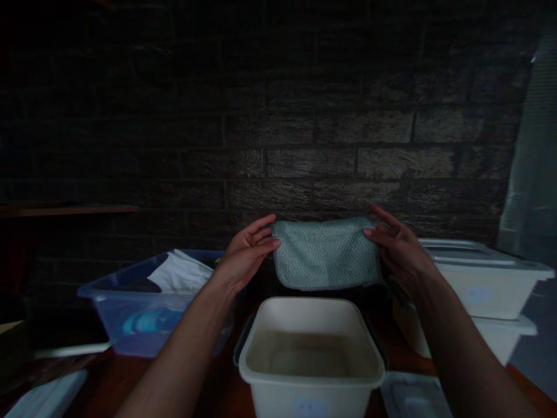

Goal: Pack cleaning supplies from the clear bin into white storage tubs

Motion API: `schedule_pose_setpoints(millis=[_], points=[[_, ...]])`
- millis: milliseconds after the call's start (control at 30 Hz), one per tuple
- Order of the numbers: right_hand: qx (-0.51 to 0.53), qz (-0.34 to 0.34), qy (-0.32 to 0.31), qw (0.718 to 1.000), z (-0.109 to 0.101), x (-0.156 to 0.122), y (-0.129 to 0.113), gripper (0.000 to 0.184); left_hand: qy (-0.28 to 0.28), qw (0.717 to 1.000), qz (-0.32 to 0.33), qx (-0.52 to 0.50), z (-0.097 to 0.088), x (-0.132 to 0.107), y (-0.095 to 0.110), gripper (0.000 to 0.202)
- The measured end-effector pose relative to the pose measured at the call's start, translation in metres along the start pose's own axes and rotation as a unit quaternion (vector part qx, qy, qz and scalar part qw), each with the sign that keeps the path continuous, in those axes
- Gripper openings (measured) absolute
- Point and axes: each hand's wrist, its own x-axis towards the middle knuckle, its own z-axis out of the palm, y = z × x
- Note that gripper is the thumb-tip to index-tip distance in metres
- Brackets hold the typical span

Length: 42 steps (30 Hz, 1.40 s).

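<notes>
A grey-green mesh cloth hangs stretched out between my two hands, in the air beyond and above an open white bin. My left hand pinches its upper left corner between thumb and fingers. At the upper right corner, my right hand grips it the same way. The white bin stands below on the table, its lid off and its inside showing no contents. Dark handles sit at both its sides, and a pale label is on its front.
On the left stands a clear blue tub with a white cloth in it. Lidded white boxes are stacked at the right. A pale lid lies right of the bin. A dark brick wall rises behind the table.
</notes>
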Motion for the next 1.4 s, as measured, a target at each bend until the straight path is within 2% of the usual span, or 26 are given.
schedule_pose_setpoints(millis=[133,300,433,567,633,733,833,967,1133,1267,1333,1400], points=[[-0.047,0.004,-0.003,0.999,-0.01,0.003,0.006,0.062,0.028,0.998,-0.001,0.056,-0.006,0.005,-0.007,0.051],[-0.107,-0.021,0.023,0.994,-0.021,0.01,0.012,0.052,0.055,0.982,0.054,0.17,-0.012,0.008,-0.014,0.039],[-0.125,-0.034,0.042,0.991,-0.028,0.014,0.015,0.045,0.048,0.975,0.068,0.208,-0.012,0.01,-0.016,0.029],[-0.13,-0.042,0.042,0.99,-0.027,0.013,0.015,0.033,0.03,0.978,0.055,0.197,-0.011,0.009,-0.017,0.031],[-0.129,-0.04,0.031,0.99,-0.024,0.012,0.014,0.033,0.017,0.985,0.035,0.167,-0.01,0.007,-0.015,0.034],[-0.133,-0.028,-0.007,0.991,-0.023,0.01,0.013,0.046,-0.002,0.987,0.01,0.158,-0.012,0.004,-0.011,0.041],[-0.189,-0.032,-0.032,0.981,-0.026,0.009,0.013,0.052,0.021,0.978,0.037,0.205,-0.017,0.004,-0.009,0.041],[-0.267,-0.039,-0.033,0.962,-0.031,0.009,0.013,0.047,0.074,0.966,0.082,0.233,-0.026,0.006,-0.006,0.029],[-0.285,-0.042,-0.042,0.957,-0.03,0.009,0.011,0.034,0.079,0.955,0.084,0.274,-0.03,0.005,0.0,0.024],[-0.28,-0.083,-0.042,0.956,-0.028,0.007,0.005,0.027,0.079,0.939,0.123,0.31,-0.032,0.009,-0.007,0.018],[-0.257,-0.066,-0.046,0.963,-0.023,0.001,-0.003,0.026,0.065,0.925,0.131,0.351,-0.032,0.012,-0.016,0.017],[-0.215,-0.012,-0.055,0.975,-0.012,-0.008,-0.012,0.026,0.059,0.905,0.13,0.401,-0.026,0.011,-0.024,0.017]])
